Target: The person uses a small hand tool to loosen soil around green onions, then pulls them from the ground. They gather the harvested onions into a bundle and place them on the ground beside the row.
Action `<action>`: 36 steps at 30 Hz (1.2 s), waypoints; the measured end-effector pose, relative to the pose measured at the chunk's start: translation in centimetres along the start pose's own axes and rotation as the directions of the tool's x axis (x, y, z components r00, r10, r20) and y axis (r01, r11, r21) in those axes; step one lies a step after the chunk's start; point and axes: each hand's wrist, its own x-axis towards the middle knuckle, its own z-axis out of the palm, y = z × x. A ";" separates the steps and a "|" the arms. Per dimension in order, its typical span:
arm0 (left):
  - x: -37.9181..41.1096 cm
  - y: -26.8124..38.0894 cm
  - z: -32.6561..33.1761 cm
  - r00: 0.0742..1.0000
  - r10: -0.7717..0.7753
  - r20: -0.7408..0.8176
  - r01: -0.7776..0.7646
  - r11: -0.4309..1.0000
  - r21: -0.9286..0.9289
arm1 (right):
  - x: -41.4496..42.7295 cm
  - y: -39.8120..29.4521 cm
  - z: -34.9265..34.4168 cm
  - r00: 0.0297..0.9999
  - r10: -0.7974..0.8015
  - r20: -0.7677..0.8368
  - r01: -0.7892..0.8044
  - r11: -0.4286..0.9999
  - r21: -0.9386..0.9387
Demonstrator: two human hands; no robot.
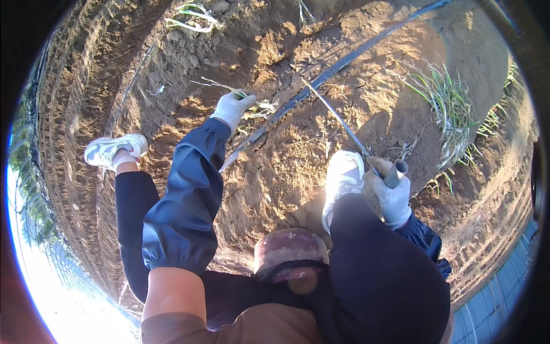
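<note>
My left hand [234,107], in a white work glove, pinches a thin green-and-pale seedling [219,84] whose strands stick out to the left. Just right of its fingertips, a few pale green plants [262,109] lie on the soil beside a dark drip hose [320,81]. Down by the right shoe, my gloved right hand [391,195] is wrapped around the grey tubular handle [395,172] of a hand tool. From that hand a narrow metal rod or blade [337,114] appears to run up and left, reaching the hose; how it joins the handle is hidden.
Dry, cracked soil [279,180] surrounds my white shoes [343,180] [118,150]. A heap of onion-like seedlings [451,107] lies to the right. Another small bunch [195,17] rests at the upper left. Between my legs is a patterned, cushion-like seat [290,249].
</note>
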 end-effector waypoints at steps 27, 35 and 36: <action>23.4 -20.2 1.0 0.998 -0.064 -0.021 0.063 0.782 0.621 | 9.2 1.8 4.8 0.789 -0.342 0.510 0.613 0.491 -0.619; 21.0 -19.1 -1.0 0.989 -0.086 -0.121 0.146 0.708 0.691 | 10.1 2.2 6.7 0.732 -0.327 0.598 0.678 0.440 -0.588; 20.8 -15.4 3.7 0.996 -0.066 -0.060 0.088 0.636 0.766 | 10.2 2.4 5.8 0.768 -0.299 0.566 0.638 0.432 -0.638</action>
